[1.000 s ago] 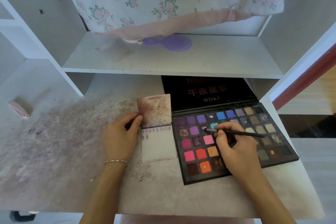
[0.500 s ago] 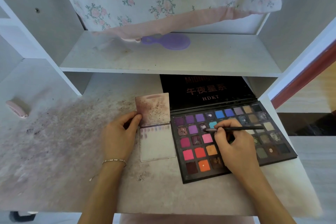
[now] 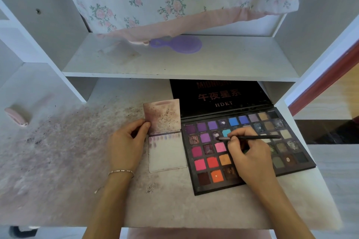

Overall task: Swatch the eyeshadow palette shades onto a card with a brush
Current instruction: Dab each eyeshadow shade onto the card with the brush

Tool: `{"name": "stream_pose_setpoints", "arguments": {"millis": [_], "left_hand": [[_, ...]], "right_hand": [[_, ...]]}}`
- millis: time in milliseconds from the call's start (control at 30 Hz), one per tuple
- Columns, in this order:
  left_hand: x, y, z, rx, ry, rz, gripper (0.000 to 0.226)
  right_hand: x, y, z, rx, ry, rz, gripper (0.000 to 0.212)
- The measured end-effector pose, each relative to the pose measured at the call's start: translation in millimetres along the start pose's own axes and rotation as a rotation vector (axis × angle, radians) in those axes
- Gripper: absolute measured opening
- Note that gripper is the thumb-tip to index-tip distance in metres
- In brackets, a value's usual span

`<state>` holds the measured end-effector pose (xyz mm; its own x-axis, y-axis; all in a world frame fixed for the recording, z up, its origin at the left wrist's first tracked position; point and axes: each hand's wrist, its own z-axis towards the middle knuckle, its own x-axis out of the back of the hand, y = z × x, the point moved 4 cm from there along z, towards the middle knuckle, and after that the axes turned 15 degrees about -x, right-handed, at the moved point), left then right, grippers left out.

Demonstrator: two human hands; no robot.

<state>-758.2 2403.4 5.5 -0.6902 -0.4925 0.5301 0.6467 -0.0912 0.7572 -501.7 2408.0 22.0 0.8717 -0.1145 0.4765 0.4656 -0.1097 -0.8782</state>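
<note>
Your right hand pinches a thin black brush near its head, the handle running out to the right and the pale tip lying at a broken, dark glittery pan in the second row of the eyeshadow palette. That palette lies open on the white desk, just right of the card, its black lid standing up at the back with reddish lettering and "HDKT" beneath. The pans you can see run from purples and blues along the top row, through pinks and reds, to orange and deep brown at the near edge; the right half holds muted tans, greys and greens, several of them cracked or crumbled. Your left hand grips the left edge of the card, thumb on the stained upper flap. The card is a hinged pale sheet: the upper flap is smudged dusty mauve with dark speckles, while the lower panel carries a row of small faint purple-pink swatches along its top and a couple more below at the left. Purple powder dust is spread over the desk to the left.
</note>
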Motion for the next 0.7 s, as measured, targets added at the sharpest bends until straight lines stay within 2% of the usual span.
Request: {"name": "stream_pose_setpoints", "arguments": {"millis": [300, 500, 600, 700], "left_hand": [[0.3, -0.7, 0.5, 0.000, 0.012, -0.020, 0.016], [1.2, -1.2, 0.6, -0.011, 0.023, 0.001, 0.013], [1.4, -1.8, 0.3, -0.006, 0.018, -0.013, 0.014], [0.9, -1.5, 0.0, -0.007, 0.003, -0.004, 0.016]], "right_hand": [[1.0, -3.4, -1.6, -0.016, 0.032, 0.146, 0.029], [-18.3, -17.0, -3.1, -0.034, -0.144, 0.313, 0.022], [-33.9, -26.4, -6.9, 0.017, -0.223, 0.259, 0.026], [-51.1, -34.6, -8.9, 0.048, -0.322, 0.175, 0.022]]}}
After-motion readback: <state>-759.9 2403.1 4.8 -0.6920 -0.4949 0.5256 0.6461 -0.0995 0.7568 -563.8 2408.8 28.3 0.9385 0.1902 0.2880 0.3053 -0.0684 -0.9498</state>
